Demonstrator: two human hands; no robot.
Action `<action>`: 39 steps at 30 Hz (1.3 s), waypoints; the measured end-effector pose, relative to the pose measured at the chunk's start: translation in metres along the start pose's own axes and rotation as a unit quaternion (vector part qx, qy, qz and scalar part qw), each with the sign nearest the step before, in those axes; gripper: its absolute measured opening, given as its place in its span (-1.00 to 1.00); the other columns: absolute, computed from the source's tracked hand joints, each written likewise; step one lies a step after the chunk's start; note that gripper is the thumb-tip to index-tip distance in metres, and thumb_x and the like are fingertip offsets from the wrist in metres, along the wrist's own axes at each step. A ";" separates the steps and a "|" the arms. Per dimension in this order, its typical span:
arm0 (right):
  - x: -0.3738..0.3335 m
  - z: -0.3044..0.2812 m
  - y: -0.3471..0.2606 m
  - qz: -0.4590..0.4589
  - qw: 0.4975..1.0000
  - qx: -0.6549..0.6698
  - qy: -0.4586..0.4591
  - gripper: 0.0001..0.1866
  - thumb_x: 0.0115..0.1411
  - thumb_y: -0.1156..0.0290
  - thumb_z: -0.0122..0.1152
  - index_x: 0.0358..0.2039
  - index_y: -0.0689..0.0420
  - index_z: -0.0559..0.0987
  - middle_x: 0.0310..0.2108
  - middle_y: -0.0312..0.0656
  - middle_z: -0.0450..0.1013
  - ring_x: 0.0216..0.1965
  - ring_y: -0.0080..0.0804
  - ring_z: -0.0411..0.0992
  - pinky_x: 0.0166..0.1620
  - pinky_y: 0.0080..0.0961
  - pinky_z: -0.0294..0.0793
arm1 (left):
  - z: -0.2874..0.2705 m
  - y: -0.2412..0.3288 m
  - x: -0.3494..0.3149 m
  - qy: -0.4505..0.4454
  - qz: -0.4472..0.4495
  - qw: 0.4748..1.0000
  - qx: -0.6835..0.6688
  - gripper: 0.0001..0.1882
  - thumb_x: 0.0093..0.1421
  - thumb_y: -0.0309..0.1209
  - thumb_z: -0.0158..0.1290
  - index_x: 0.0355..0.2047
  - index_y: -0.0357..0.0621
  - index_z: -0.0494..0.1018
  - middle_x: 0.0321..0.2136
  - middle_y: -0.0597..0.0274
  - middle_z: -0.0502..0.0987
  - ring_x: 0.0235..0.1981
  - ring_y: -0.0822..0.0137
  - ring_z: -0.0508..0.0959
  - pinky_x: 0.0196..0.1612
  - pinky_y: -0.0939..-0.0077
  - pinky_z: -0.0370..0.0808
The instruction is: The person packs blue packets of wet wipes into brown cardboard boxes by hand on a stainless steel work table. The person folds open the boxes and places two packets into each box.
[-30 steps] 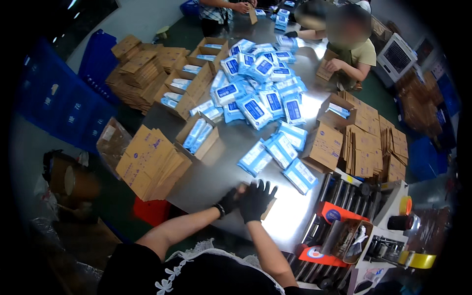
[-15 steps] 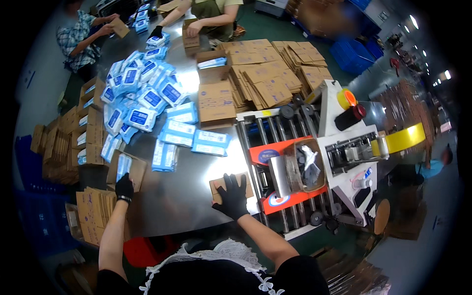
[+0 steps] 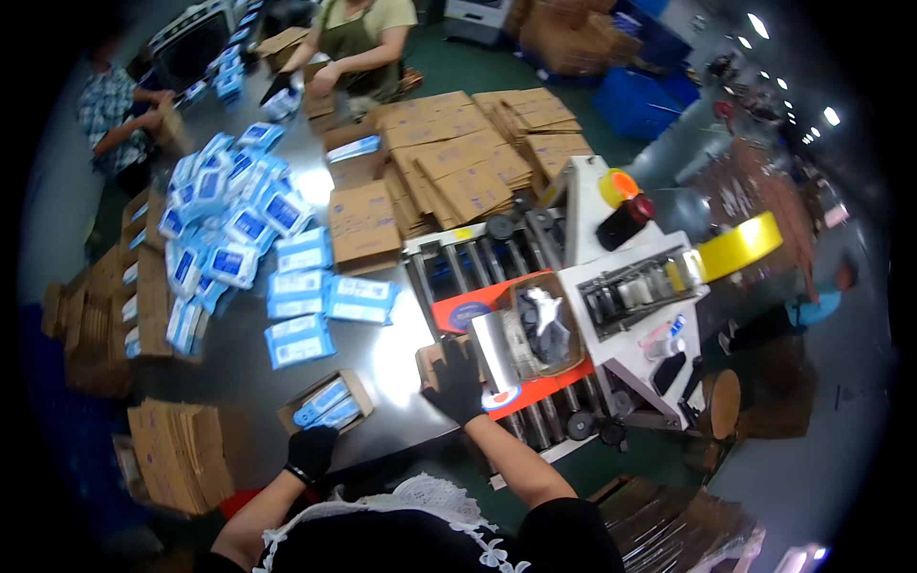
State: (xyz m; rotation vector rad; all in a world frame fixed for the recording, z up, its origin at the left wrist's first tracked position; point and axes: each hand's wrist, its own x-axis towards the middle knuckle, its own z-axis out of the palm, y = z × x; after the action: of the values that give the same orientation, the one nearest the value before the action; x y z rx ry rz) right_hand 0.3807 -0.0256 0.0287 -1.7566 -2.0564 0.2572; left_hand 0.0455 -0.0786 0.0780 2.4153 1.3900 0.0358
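My left hand (image 3: 313,453), in a black glove, is closed at the near edge of an open cardboard carton (image 3: 355,387). Two blue-and-white wipe packs (image 3: 325,402) lie inside it; my fingertips are partly hidden. Farther right, my gloved right hand (image 3: 455,384) rests with fingers spread on a small brown carton (image 3: 432,355). That carton sits at the entry of the carton taping machine (image 3: 592,286), beside its red plates, and is mostly covered by the hand. Several flat wipe packs (image 3: 298,341) lie on the metal table beyond my left hand.
A heap of wipe packs (image 3: 229,220) covers the table's far left. Flattened cartons (image 3: 458,158) are stacked beyond the machine, with more (image 3: 181,454) at the near left. Filled cartons (image 3: 148,286) line the left edge. Two co-workers (image 3: 358,48) (image 3: 115,115) handle boxes across the table.
My left hand has drawn the open carton right and nearer, and a second pack now shows inside. My right hand has slid its carton rightward against the machine. The whole view has shifted.
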 end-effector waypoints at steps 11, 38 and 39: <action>0.006 -0.009 -0.128 -0.113 0.967 0.166 -0.157 -0.45 -0.07 -0.11 0.23 -0.33 0.15 0.46 -0.31 -0.08 0.35 -0.25 -0.12 0.35 -0.21 -0.24 0.30 | -0.004 -0.045 -0.011 0.251 -0.084 0.964 -0.001 -0.35 -0.30 -0.02 0.31 -0.28 -0.19 0.40 -0.30 -0.02 0.40 -0.23 -0.02 0.40 -0.14 0.18 0.34; 0.019 0.051 -0.194 -0.192 0.976 0.024 -0.104 -0.39 0.09 -0.07 0.10 0.11 -0.08 0.35 0.11 -0.04 0.26 0.15 -0.07 0.19 0.21 0.22 -0.12 | 0.092 -0.100 0.027 -0.014 -0.094 0.966 -0.239 -0.42 -0.05 -0.27 0.21 -0.13 -0.31 0.17 -0.36 0.06 0.42 -0.27 0.22 0.46 -0.08 0.32 0.34; 0.014 0.046 -0.184 -0.200 0.972 0.020 -0.122 -0.32 0.03 -0.15 0.12 0.11 -0.08 0.34 0.13 -0.02 0.23 0.16 -0.06 0.18 0.20 0.27 -0.15 | 0.110 -0.098 0.024 -0.006 -0.084 0.952 -0.293 -0.46 -0.02 -0.32 0.19 -0.14 -0.31 0.18 -0.45 0.10 0.43 -0.33 0.24 0.49 -0.17 0.40 0.41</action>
State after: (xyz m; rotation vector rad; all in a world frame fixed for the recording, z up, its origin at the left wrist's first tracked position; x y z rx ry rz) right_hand 0.1944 -0.0400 0.0644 -1.2970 -2.5040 0.4019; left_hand -0.0021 -0.0451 -0.0595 1.8013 1.3383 0.3421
